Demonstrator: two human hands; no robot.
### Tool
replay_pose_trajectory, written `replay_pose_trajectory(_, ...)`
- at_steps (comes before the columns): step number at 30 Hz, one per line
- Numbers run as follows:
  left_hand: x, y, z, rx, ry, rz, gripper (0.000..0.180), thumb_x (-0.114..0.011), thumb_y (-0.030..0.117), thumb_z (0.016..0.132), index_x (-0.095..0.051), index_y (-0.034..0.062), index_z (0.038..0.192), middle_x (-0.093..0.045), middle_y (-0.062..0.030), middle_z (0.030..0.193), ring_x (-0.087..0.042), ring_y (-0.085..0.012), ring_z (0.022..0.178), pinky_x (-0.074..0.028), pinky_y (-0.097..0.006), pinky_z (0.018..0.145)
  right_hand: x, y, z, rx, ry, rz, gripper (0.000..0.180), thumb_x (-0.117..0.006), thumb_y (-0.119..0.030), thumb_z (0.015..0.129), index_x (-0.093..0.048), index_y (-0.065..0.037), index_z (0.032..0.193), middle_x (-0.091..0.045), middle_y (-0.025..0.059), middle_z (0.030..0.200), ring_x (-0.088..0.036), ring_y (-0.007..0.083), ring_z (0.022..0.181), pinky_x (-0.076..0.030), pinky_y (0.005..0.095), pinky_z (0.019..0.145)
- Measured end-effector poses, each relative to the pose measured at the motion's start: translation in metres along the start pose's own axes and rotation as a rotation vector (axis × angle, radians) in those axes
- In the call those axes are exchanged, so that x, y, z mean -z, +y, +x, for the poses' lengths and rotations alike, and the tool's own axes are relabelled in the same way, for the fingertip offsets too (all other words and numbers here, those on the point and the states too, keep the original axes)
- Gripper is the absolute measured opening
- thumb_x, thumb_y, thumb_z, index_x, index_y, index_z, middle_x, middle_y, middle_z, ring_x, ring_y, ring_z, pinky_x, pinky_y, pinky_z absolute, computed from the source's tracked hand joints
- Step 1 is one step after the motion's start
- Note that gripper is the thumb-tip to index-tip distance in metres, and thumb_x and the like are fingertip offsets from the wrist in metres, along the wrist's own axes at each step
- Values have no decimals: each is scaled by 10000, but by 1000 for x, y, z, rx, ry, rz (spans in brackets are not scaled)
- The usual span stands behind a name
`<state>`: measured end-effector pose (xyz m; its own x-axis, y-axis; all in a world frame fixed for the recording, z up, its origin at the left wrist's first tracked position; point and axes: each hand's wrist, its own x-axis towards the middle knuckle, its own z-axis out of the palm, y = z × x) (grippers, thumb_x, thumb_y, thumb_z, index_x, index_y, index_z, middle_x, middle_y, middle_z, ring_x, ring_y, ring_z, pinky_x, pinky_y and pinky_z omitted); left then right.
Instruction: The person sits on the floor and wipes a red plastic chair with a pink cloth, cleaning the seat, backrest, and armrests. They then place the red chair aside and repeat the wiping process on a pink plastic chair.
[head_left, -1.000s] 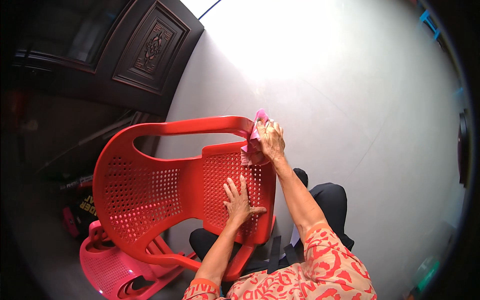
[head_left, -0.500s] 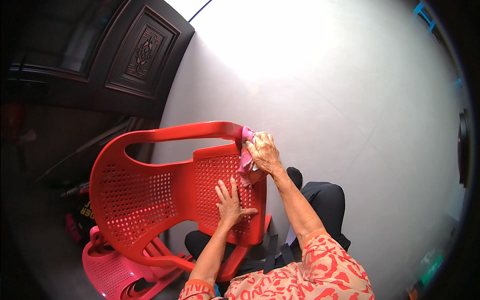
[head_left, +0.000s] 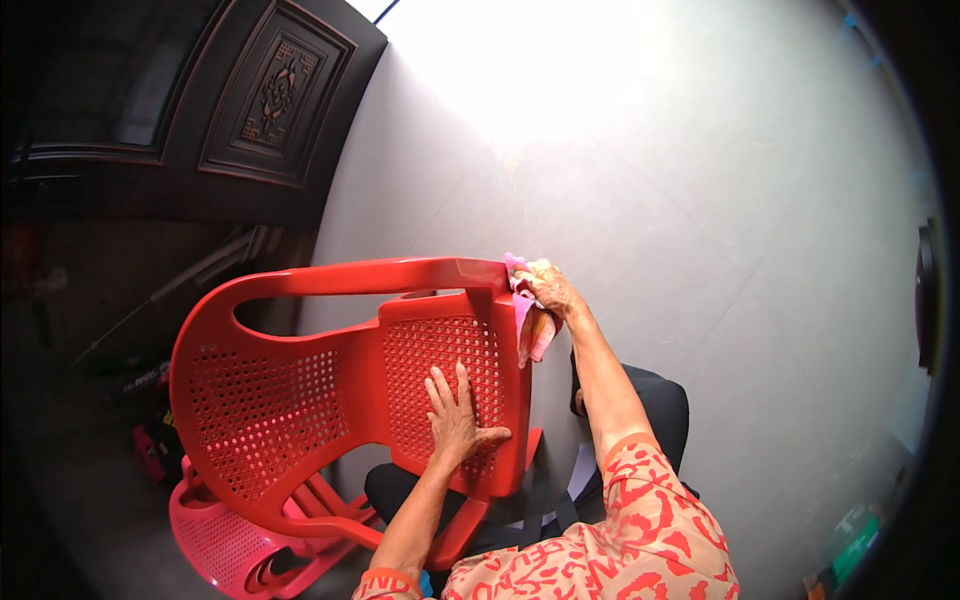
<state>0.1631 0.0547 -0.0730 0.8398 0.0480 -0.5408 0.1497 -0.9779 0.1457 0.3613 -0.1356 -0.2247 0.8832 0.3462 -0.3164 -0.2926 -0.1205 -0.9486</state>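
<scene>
Red chair (head_left: 330,390): left hand (head_left: 455,415) flat on it, right hand (head_left: 548,290) gripping pink cloth (head_left: 522,300).

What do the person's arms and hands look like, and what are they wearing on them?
Both arms are bare from the short sleeves down. The sleeves belong to a pale top with a red-orange pattern. The left hand and right hand wear no gloves, and no rings show. A thin orange band with a bit of blue circles the left arm near the picture's lower edge.

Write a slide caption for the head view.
Left hand flat on red chair seat; right hand presses pink cloth to its corner.
</scene>
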Motion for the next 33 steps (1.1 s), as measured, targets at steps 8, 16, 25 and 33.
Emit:
replay_pose_trajectory(8, 5, 3, 1, 6, -1, 5, 1489, -852, 620, 399, 32, 166, 1508, 64, -318, 1511, -29, -535, 1383, -369, -729, 886, 13, -73, -35, -157, -85, 355, 207, -587, -181, 811, -695, -61, 939, -641, 54, 846, -608, 152, 726, -495, 289, 641)
replay_pose_trajectory(16, 2, 16, 7, -34, 153, -8, 1372, -749, 710, 533, 21, 138, 1514, 54, -318, 1513, 11, -514, 1393, -149, -696, 1029, 16, -66, -46, 18, -146, 397, 352, -592, -126, 739, -668, 7, 1056, -575, 115, 1127, -562, 196, 1062, -466, 308, 903)
replay_pose_trajectory(25, -29, 42, 41, -108, 281, -30, 1394, -793, 615, 561, 85, 77, 1502, 119, -380, 1473, 82, -543, 1376, -84, -690, 1043, 13, -6, -11, -94, 45, 181, 315, -712, -397, 736, -744, -153, 933, -611, 129, 1058, -612, 198, 935, -533, 358, 729)
replay_pose_trajectory(33, -29, 43, 41, -114, 240, -68, 1405, -815, 577, 557, 104, 85, 1500, 150, -374, 1470, 120, -547, 1369, -69, -716, 1026, 15, 15, 6, -375, 37, 136, 299, -676, -331, 775, -693, -41, 850, -594, 42, 605, -556, 146, 528, -472, 316, 512)
